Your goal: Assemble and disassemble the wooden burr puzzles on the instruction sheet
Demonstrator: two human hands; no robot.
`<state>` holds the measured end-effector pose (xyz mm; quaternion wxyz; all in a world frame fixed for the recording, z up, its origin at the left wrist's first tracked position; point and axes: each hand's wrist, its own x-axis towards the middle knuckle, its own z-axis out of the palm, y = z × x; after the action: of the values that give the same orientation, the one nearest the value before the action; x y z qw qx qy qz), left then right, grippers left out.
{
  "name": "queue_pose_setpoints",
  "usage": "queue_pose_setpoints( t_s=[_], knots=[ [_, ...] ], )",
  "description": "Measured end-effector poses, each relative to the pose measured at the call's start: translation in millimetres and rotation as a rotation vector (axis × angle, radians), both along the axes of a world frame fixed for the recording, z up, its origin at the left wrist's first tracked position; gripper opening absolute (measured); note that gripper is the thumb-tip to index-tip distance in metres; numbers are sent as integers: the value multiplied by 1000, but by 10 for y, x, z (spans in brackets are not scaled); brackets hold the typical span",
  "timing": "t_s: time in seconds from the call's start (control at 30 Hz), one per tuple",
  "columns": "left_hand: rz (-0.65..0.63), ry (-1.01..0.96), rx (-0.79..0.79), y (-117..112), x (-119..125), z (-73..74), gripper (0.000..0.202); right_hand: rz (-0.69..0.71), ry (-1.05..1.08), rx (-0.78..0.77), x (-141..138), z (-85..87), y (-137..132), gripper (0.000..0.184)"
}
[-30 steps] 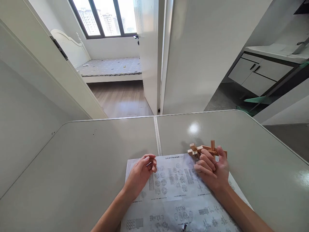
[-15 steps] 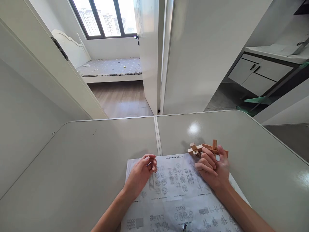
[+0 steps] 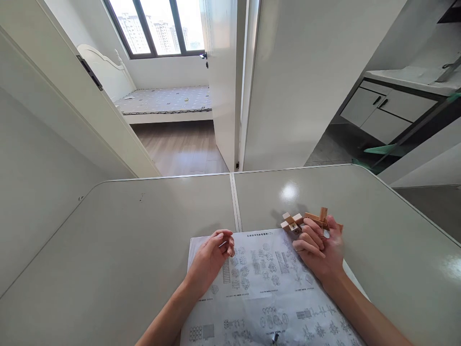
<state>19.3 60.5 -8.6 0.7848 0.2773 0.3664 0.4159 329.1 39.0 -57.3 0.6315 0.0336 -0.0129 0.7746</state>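
A wooden interlocking puzzle of crossed bars rests at the far right corner of a printed sheet of diagrams on the grey table. My right hand has its fingers curled over the near side of the puzzle and holds it. My left hand lies on the sheet's left part, fingers curled loosely with nothing visible in them.
A seam runs down the middle of the table. Beyond the far edge stand a white door and wall, with a bedroom behind on the left and a cabinet on the right. A small dark object lies on the sheet's near edge.
My right hand and the puzzle have shifted slightly to the right, and the puzzle has turned a little. My left hand has stayed put.
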Motion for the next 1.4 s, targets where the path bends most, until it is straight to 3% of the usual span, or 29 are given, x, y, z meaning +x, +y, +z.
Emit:
queue_pose_setpoints(
  t_s=[0.47,0.67,0.87,1.07,1.4],
  knots=[
    [9,-7,4,-5,14,26,24,-58,-93,-89,44,-6,6,47],
    [4,0,7,-14,5,24,23,-51,-143,-58,66,-19,4,43],
    [-4,6,7,-5,-4,-29,22,-83,-90,-157,70,-14,2,32],
    [4,-6,13,-6,13,0,22,-145,-181,-197,80,-26,0,25],
    [11,-12,0,-3,15,-19,22,-128,-259,-129,66,-39,18,24]
  ],
)
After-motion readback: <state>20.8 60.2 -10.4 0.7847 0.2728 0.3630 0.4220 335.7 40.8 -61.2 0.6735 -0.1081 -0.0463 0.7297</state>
